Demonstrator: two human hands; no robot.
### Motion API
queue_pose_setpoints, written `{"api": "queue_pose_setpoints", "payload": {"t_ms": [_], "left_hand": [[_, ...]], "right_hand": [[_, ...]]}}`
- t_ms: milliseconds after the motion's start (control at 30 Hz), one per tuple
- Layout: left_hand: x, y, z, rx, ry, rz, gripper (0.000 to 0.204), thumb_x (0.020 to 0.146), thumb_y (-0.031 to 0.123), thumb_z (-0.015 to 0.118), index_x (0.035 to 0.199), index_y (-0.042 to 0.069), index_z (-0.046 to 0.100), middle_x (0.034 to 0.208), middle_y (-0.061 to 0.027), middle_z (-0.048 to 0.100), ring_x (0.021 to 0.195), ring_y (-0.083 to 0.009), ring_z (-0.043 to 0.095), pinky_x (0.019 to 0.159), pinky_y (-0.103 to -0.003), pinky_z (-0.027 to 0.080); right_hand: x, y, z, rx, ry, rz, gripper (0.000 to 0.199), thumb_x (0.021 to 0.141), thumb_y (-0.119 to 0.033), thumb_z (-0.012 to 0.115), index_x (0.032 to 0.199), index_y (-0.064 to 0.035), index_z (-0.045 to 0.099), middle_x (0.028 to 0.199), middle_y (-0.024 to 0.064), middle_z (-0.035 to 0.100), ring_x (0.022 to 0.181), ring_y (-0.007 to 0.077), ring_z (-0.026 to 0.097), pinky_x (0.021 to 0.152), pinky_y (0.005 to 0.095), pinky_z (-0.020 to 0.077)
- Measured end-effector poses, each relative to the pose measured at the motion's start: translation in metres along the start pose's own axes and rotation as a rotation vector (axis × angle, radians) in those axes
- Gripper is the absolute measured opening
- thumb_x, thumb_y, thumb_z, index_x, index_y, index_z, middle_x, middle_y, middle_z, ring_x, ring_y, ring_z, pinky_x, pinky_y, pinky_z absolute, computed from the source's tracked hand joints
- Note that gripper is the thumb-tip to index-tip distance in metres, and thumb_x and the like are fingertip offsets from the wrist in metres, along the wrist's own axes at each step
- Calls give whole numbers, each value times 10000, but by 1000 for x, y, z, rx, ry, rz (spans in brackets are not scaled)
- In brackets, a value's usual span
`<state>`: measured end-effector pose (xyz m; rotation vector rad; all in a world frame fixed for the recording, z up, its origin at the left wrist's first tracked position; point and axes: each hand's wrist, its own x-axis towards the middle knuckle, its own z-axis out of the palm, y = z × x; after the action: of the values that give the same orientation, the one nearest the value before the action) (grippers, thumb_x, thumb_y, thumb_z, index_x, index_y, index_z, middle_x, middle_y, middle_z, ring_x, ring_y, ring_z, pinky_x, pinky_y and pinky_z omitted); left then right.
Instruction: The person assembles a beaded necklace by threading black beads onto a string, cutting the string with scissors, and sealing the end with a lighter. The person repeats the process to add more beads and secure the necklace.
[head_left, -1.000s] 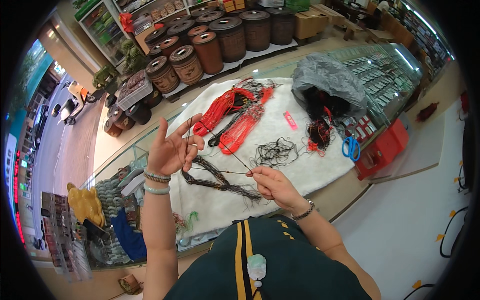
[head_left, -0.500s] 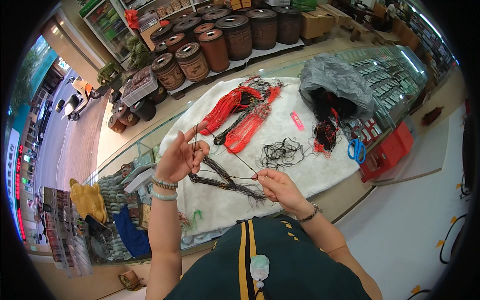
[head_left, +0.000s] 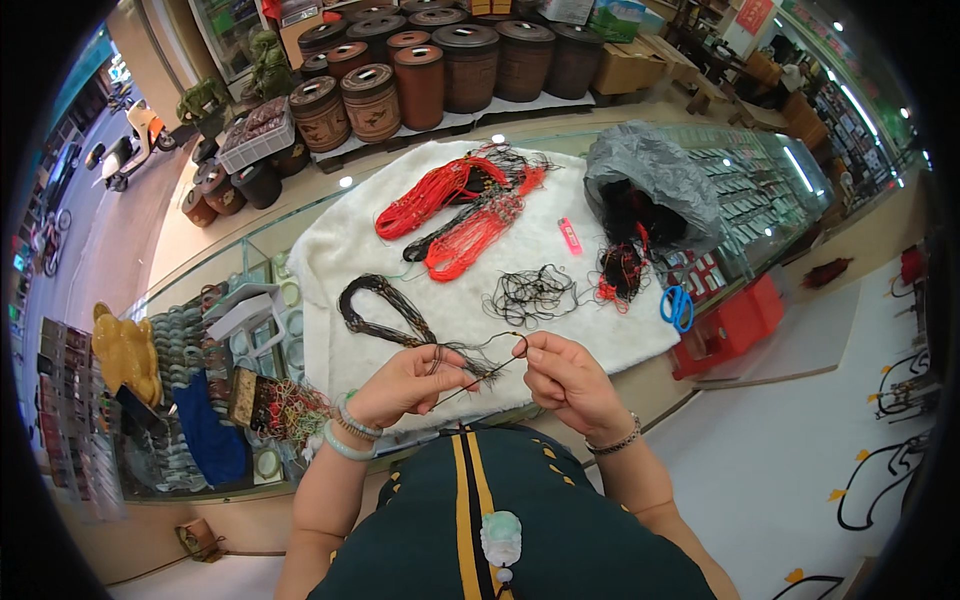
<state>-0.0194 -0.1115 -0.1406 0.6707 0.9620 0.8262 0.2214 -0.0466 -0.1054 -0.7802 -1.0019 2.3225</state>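
Note:
A thin black cord (head_left: 487,379) runs between my hands above the near edge of a white fluffy cloth (head_left: 335,225). My left hand (head_left: 408,384) pinches one part of it between thumb and fingers. In my right hand (head_left: 567,378) another part is pinched, with a small loop curving up by the fingertips. A looped bundle of black cords (head_left: 362,300) lies just beyond my left hand, its loose ends partly behind the fingers. A thin black tangle (head_left: 530,294) rests beyond my right hand. Farther off lie bundles of red cords (head_left: 425,203) with black ones among them.
A pink lighter-like object (head_left: 570,236) lies right of the bundles. At the right are an opened grey plastic bag (head_left: 655,165) of dark cords, blue-handled scissors (head_left: 677,308) and a red box (head_left: 728,328). Bracelets and a yellow figurine (head_left: 127,352) stand left; lidded brown jars (head_left: 470,65) line the back.
My left hand has come down and nearer to me, its raised, spread fingers now closed in a pinch. The hands are closer together, and the cord between them is shorter.

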Motion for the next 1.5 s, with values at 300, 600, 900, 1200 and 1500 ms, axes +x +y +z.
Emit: {"api": "queue_pose_setpoints", "payload": {"t_ms": [300,600,900,1200,1500], "left_hand": [[-14,-14,33,775,381,442,603,858,237,704,1332,-50,467,1297,-201,438,931,-187,586,723,-267,504],[0,-1,59,974,262,796,433,791,190,724,1192,62,623,1295,-135,526,1196,-319,464,972,-384,390],[16,-9,74,168,-30,468,280,857,24,673,1128,-26,628,1053,-59,657,812,-89,616,731,-205,498],[32,-22,86,-197,121,351,195,917,108,633,1047,-37,646,945,-82,684,807,-105,632,724,-230,515],[51,-11,99,-437,243,333,141,946,108,574,1026,-3,606,1083,-117,665,744,-81,617,581,-210,501]], "right_hand": [[-24,0,20,113,151,-78,179,994,-153,494,1111,-38,565,579,-67,333,486,15,255,427,177,196],[-48,-10,37,60,233,-192,188,990,-152,498,1124,-38,562,587,-63,348,491,14,272,436,174,212],[-46,-11,19,55,163,-180,186,990,-137,488,1123,-30,563,593,-65,349,495,9,274,428,175,206],[-31,-26,-22,130,58,-52,187,993,-133,477,1114,-20,563,596,-53,357,488,13,278,422,164,221],[-32,7,-53,179,108,116,179,991,-155,488,1098,-26,552,593,-38,383,468,21,299,401,163,239]]}}
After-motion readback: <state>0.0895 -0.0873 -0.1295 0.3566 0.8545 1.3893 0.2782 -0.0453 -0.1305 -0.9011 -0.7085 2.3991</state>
